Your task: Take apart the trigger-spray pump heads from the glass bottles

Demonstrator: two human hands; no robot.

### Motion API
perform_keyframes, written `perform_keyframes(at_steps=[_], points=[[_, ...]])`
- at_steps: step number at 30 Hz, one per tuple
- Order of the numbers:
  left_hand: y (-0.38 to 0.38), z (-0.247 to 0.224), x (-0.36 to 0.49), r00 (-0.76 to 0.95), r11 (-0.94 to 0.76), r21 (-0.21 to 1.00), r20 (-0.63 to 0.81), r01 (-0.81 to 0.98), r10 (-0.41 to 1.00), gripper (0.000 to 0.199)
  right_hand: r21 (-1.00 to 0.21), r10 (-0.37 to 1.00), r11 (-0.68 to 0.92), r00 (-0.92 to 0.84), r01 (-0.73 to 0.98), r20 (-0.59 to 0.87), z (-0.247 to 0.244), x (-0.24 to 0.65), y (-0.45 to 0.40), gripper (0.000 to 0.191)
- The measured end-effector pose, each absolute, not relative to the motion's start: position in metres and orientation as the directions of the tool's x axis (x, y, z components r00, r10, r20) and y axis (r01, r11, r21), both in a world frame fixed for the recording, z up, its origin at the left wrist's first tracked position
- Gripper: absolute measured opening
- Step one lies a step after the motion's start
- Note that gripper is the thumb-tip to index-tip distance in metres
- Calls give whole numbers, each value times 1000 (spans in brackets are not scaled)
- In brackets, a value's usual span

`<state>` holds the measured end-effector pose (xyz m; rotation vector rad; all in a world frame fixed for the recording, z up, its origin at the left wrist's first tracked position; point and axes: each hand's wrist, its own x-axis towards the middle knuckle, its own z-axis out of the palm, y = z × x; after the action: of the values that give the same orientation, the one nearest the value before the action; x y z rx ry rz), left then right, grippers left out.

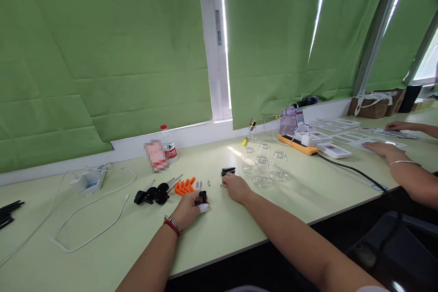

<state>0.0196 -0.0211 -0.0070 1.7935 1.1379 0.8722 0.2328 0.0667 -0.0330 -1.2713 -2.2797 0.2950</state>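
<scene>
My left hand (189, 210), with white tape round one finger, is closed on a small black cylindrical part (203, 197) above the table. Farther right, my right hand (236, 187) rests at the near side of a black bristled piece (228, 170); its fingers are bent together, and what they hold, if anything, is hidden. Tiny metal pieces (221, 188) lie beside its fingertips. Orange angled parts (185, 186) and two metal pins (199, 185) are just beyond my left hand. Black round-headed parts with metal shafts (162, 194) sit to the left.
Several glass jars (263, 172) stand right of my right hand. A bottle (168, 144) is at the back. White cables (73, 250) lie left. An orange power strip (297, 145) is at the right, where another person's hands (383, 149) rest over papers.
</scene>
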Motion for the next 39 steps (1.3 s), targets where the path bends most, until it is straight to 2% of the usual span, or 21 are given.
perform_keyframes(at_steps=[4, 9, 21, 29, 33, 39], points=[[-20, -8, 19, 350, -258, 896, 125, 363, 928, 16, -448, 821, 568, -439, 690, 366, -28, 231, 61, 15], [-21, -6, 20, 345, -255, 886, 117, 388, 931, 17, -457, 744, 669, -534, 586, 402, -21, 229, 51, 13], [-22, -4, 21, 340, -249, 887, 113, 388, 934, 16, -416, 731, 682, -576, 601, 366, -16, 225, 48, 13], [-23, -4, 23, 327, -262, 873, 127, 411, 937, 17, -549, 621, 778, -505, 306, 599, 3, 201, 27, 14], [-22, -5, 23, 316, -277, 852, 140, 445, 938, 17, -554, 567, 807, -534, 205, 627, 7, 193, 20, 14], [-20, -9, 21, 335, -283, 873, 149, 398, 930, 14, -568, 563, 802, -552, 185, 615, 6, 196, 20, 15]])
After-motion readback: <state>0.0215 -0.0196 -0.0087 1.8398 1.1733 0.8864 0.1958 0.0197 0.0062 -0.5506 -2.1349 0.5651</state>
